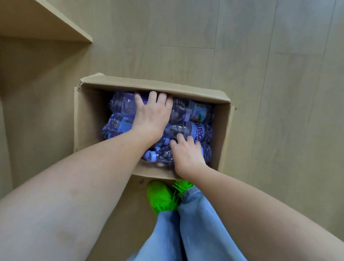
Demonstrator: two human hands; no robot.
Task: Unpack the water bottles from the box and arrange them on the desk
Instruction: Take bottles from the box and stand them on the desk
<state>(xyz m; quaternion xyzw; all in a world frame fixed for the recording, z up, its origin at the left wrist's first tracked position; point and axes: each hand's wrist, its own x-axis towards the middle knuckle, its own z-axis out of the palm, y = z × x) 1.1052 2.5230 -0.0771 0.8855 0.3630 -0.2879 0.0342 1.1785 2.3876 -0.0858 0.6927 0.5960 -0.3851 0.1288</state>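
Water bottles (196, 129) lie on their sides in the open cardboard box (223, 132) on the wood floor (268, 75), packed tight, labels mostly to the right, w/ at least one white cap (152, 155) pointing left at the near row. Nearest in view: blue jeans (192, 230) and bright green shoes (160, 197), toes just beside the box's near wall. Right hand (188, 153) is laid over the near-row bottle, fingers spread and curling across it; can't tell if it really grips yet. Left hand (152, 114) reaches further in, palm down over the middle and far rows, fingers fairly wide, tips at the far bottle under the far flap (153, 86); looks like pressing or feeling for a hold, not lifting. Far left, a wooden desk edge (54, 16) sits well apart from the box, no bottles on it in view. Judgement: task is at the very start, first grab in hand. Risks: bottles are smooth, round and wedged together, so a one-handed pull could slip or drag a neighbour up; far flap hangs over the far row and may snag a bottle; thin plastic may buckle if squeezed hard.
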